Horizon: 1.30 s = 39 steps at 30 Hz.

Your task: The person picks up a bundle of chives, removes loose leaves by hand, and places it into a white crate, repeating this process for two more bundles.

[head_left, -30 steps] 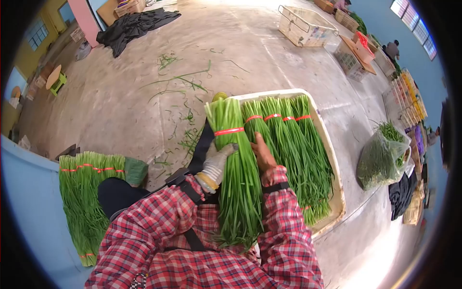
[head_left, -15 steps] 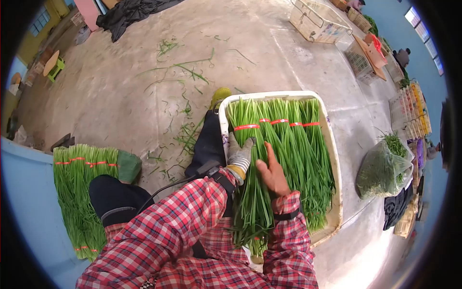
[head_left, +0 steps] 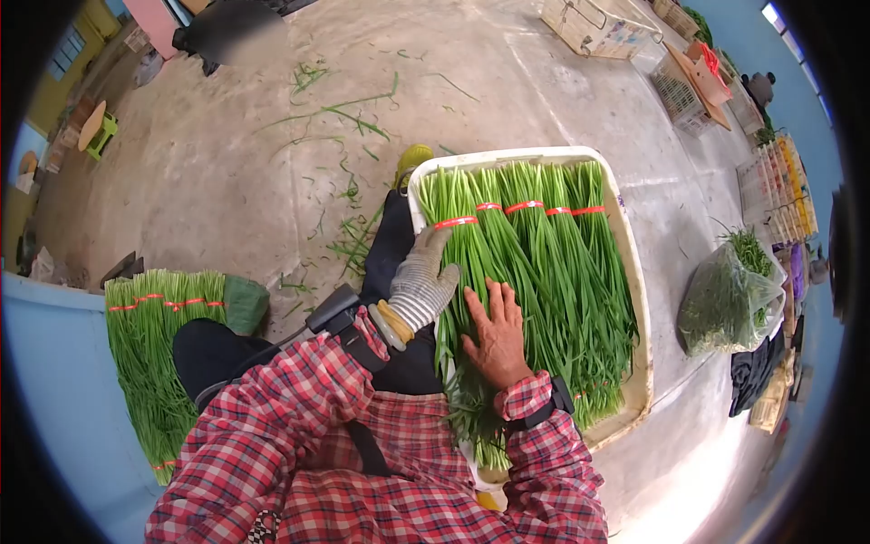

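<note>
A white tray (head_left: 640, 335) holds several bundles of long green stalks, each tied with a red band near the top. My left hand (head_left: 422, 281), in a striped grey glove, is against the left side of the leftmost bundle (head_left: 462, 201), just below its red band. Part of that hand is hidden by the leaves, and its visible thumb points across the bundle. My right hand (head_left: 497, 335) is bare and lies on the leaves of the same bundle with its fingers spread. Pale stalk ends show at the bundle's lower end.
More banded green bundles (head_left: 154, 363) lie at the left beside my knee. Cut leaves (head_left: 353, 245) are scattered on the floor. A clear bag of greens (head_left: 732, 295) stands at the right, with crates (head_left: 598, 29) at the upper right.
My left hand has shifted left, to the bundle's side. The right hand has moved slightly left and down and now lies flat on the leaves. The tray appears slightly higher in view.
</note>
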Available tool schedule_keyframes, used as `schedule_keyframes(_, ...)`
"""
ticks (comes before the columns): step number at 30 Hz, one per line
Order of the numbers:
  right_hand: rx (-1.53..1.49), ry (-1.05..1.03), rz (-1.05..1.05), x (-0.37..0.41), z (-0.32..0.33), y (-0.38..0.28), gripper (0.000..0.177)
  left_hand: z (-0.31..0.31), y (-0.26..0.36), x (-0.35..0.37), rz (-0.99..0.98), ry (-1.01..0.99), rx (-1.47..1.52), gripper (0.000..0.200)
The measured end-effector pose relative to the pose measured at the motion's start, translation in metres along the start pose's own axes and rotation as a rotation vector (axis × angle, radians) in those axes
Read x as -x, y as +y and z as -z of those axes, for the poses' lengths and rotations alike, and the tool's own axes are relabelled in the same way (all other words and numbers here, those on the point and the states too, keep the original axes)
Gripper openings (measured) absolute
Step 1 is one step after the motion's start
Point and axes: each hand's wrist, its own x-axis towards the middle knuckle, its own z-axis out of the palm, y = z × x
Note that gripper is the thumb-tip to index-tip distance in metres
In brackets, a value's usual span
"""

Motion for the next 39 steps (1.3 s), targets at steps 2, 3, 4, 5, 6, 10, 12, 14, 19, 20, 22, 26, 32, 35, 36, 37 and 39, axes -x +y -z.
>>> schedule_keyframes(2, 0.032, 0.011, -0.022, 0.000, 0.003, -0.005, 0.082, 0.018, 0.014, -0.021, -0.095, -0.110, -0.120, 0.052)
schedule_keyframes(3, 0.064, 0.017, -0.049, 0.001, 0.004, -0.008, 0.082, 0.023, 0.015, -0.031, -0.188, -0.225, -0.237, 0.047)
schedule_keyframes(4, 0.067, 0.064, -0.023, 0.003, 0.006, -0.011, 0.075, 0.013, 0.002, -0.039, -0.329, -0.214, -0.341, 0.051)
schedule_keyframes(5, 0.069, 0.056, -0.016, 0.005, 0.000, -0.009, 0.075, 0.004, -0.011, -0.041, -0.319, -0.210, -0.338, 0.051)
schedule_keyframes(6, 0.130, 0.084, 0.091, 0.005, -0.005, -0.007, 0.069, 0.000, -0.013, -0.045, -0.289, -0.258, -0.386, 0.051)
schedule_keyframes(10, 0.149, 0.056, 0.153, 0.004, -0.017, 0.004, 0.047, -0.010, -0.019, -0.037, -0.283, -0.287, -0.508, 0.047)
schedule_keyframes(12, 0.194, -0.011, 0.148, 0.000, -0.017, 0.007, 0.044, -0.009, -0.016, -0.040, -0.280, -0.263, -0.569, 0.045)
schedule_keyframes(14, 0.156, -0.016, 0.143, -0.001, -0.017, 0.009, 0.044, -0.003, -0.012, -0.048, -0.163, -0.320, -0.536, 0.035)
schedule_keyframes(19, 0.089, -0.004, 0.123, -0.001, -0.014, 0.010, 0.047, 0.024, -0.058, -0.103, 0.144, 0.199, -0.013, 0.018)
schedule_keyframes(20, 0.092, 0.010, 0.133, -0.002, -0.016, 0.012, 0.046, 0.025, -0.071, -0.119, 0.238, 0.127, -0.060, 0.027)
schedule_keyframes(22, 0.080, 0.023, 0.128, -0.002, -0.015, 0.012, 0.046, 0.025, -0.076, -0.135, 0.252, 0.004, -0.050, 0.029)
schedule_keyframes(26, 0.044, 0.053, 0.124, -0.001, -0.015, 0.014, 0.047, 0.012, -0.084, -0.153, 0.365, -0.150, 0.062, 0.037)
schedule_keyframes(32, -0.002, 0.059, 0.124, -0.002, -0.015, 0.016, 0.047, 0.002, -0.098, -0.153, 0.374, -0.070, 0.104, 0.043)
schedule_keyframes(35, 0.027, 0.037, 0.125, -0.002, -0.012, 0.014, 0.048, 0.007, -0.108, -0.168, 0.424, -0.048, 0.145, 0.032)
schedule_keyframes(36, 0.025, 0.036, 0.124, -0.002, -0.009, 0.013, 0.048, 0.020, -0.109, -0.186, 0.187, -0.077, -0.370, 0.030)
schedule_keyframes(37, -0.016, 0.015, 0.130, -0.002, -0.005, 0.013, 0.050, 0.035, -0.107, -0.195, -0.066, -0.105, -0.878, 0.027)
schedule_keyframes(39, -0.064, -0.012, 0.132, 0.000, -0.002, 0.014, 0.052, 0.105, -0.147, -0.228, -0.247, 0.203, -0.750, 0.026)
